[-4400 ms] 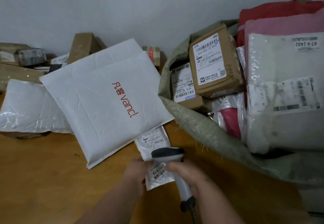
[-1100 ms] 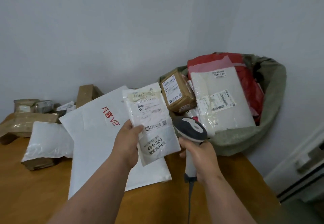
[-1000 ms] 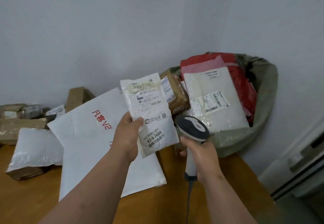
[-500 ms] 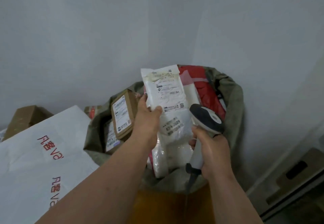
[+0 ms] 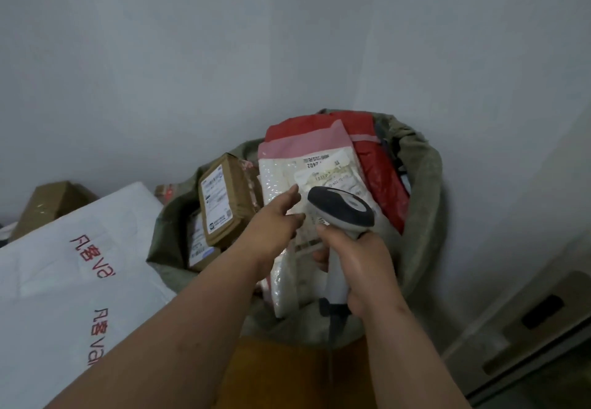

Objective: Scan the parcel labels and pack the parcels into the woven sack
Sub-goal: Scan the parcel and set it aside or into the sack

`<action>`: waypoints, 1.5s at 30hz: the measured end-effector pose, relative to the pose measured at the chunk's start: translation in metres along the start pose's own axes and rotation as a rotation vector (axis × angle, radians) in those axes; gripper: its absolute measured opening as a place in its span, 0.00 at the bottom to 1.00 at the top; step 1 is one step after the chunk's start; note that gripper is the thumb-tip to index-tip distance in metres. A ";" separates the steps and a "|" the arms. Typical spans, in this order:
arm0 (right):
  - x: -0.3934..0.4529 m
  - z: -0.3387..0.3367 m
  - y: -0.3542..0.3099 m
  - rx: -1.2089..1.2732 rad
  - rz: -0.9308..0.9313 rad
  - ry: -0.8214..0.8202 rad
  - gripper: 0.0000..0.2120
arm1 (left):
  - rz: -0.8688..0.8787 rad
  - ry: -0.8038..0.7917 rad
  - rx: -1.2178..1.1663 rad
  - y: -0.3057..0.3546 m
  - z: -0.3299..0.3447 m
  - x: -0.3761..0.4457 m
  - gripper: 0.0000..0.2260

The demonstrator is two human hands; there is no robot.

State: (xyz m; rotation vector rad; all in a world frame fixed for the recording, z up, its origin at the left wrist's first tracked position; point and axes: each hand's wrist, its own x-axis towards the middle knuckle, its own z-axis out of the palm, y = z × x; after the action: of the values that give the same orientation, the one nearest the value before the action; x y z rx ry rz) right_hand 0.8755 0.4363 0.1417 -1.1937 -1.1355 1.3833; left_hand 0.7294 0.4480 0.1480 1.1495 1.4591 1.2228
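The grey-green woven sack [image 5: 425,191] stands open at the table's far right corner, holding several parcels. The small white labelled parcel [image 5: 332,175] now lies on top of a large white bubble mailer [image 5: 281,274] inside the sack, partly hidden by the scanner. My left hand [image 5: 275,226] hovers just left of it with straight, spread fingers and holds nothing. My right hand [image 5: 361,268] grips the handle of the grey-and-white barcode scanner [image 5: 342,208] above the sack's mouth.
A brown box with a label [image 5: 220,200] leans in the sack's left side; red parcels [image 5: 380,165] stand at its back. A big white mailer with red lettering [image 5: 70,274] lies on the wooden table [image 5: 281,373] at left, with a cardboard box [image 5: 48,204] behind it. Walls close the corner.
My left hand carried the small white parcel from the table over to the sack, then let it go onto the parcels inside and opened. The scanner stayed in my right hand.
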 end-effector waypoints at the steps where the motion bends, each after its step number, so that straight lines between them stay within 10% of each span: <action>1: -0.005 0.009 0.000 -0.004 0.007 -0.010 0.07 | 0.004 0.058 -0.031 -0.002 -0.012 -0.005 0.25; 7: -0.040 0.074 0.009 -0.069 0.032 -0.108 0.08 | -0.090 0.441 -0.196 -0.026 -0.108 -0.053 0.15; 16: -0.119 0.206 0.065 -0.203 0.128 -0.270 0.13 | -0.310 0.602 -0.138 -0.118 -0.261 -0.167 0.14; 36: -0.099 0.283 0.184 -0.403 0.425 -0.327 0.08 | -0.834 0.706 -0.114 -0.253 -0.351 -0.201 0.31; 45: -0.088 0.301 0.205 -0.470 0.508 -0.394 0.07 | -0.903 0.565 -0.284 -0.257 -0.364 -0.190 0.18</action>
State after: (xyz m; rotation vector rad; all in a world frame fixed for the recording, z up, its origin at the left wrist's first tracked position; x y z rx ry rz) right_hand 0.5656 0.3063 -0.0241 -1.6732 -1.5627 1.8545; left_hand 0.3793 0.1783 -0.0501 -0.1200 1.8248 1.0518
